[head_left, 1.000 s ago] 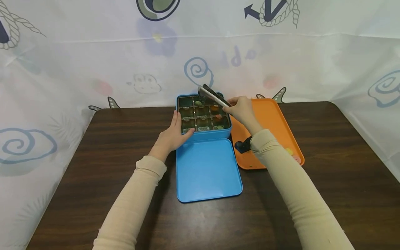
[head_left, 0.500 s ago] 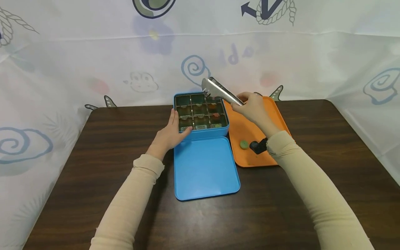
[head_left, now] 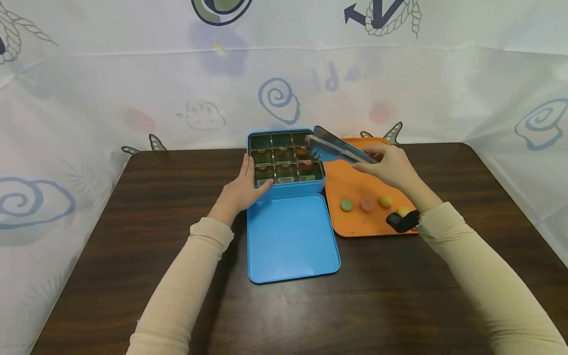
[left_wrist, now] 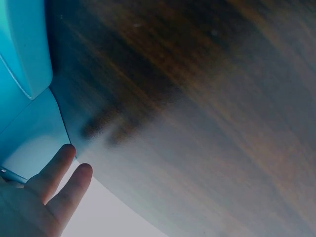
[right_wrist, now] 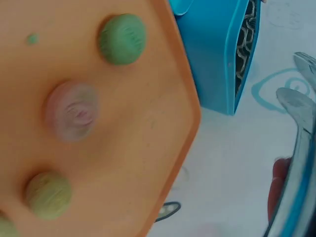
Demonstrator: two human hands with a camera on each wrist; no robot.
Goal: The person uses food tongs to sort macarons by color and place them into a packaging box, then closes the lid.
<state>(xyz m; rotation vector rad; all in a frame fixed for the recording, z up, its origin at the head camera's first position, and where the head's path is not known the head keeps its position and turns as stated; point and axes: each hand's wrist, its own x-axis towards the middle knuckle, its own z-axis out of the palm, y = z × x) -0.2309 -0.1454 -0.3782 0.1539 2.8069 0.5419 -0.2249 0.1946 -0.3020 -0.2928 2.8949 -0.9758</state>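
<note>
A blue tin box (head_left: 266, 189) with a grid of compartments holding small sweets stands at the table's far middle. My left hand (head_left: 253, 177) rests open against its front left corner, and two fingers (left_wrist: 59, 177) show beside the box (left_wrist: 24, 49). My right hand (head_left: 370, 162) grips metal tongs (head_left: 339, 147) over the orange tray (head_left: 355, 180). The tong tips hang above the box's right edge with nothing seen between them. On the tray lie a green sweet (head_left: 346, 205), a pink sweet (head_left: 367, 205) and a yellow sweet (head_left: 385, 201). The right wrist view shows the green sweet (right_wrist: 122, 38), the pink sweet (right_wrist: 72, 111) and the tongs (right_wrist: 296, 123).
The blue lid (head_left: 293, 236) lies flat on the dark wooden table (head_left: 133, 222), just in front of the box. Another yellow sweet (head_left: 403, 211) sits by my right wrist strap. A patterned white cloth (head_left: 133, 88) walls the back and both sides.
My right hand has carried the tongs rightward and down, from over the box's back row to above the tray, uncovering the sweets there. The left hand has stayed on the box.
</note>
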